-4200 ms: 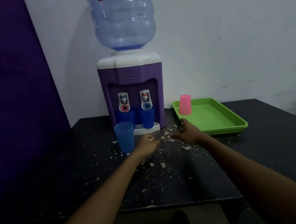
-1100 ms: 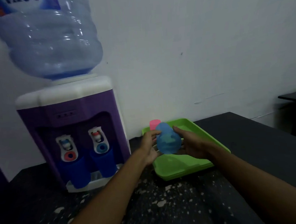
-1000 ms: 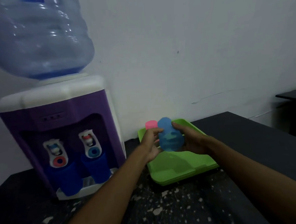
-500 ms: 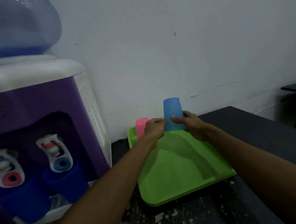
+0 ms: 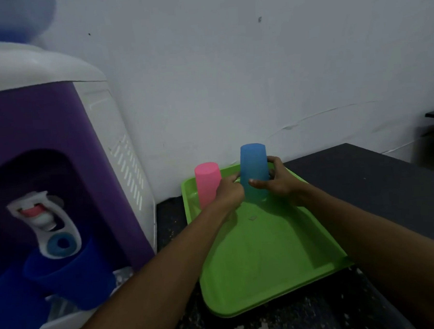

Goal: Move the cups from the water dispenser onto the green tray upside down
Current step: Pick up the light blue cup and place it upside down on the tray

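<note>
I've brought the light blue cup (image 5: 253, 170) down inverted onto the green tray (image 5: 266, 257) beside the pink cup (image 5: 207, 185); right hand (image 5: 278, 183) grips it, left hand (image 5: 228, 192) curled against it. Dispenser cups (image 5: 68, 275) remain.

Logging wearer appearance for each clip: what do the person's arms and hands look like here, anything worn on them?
Both forearms are bare up to the frame's lower edge: no sleeves are in view. The left hand and right hand are bare too, with no gloves, and no watch, bracelet or ring can be made out. The dim lighting could hide small details such as markings.
</note>
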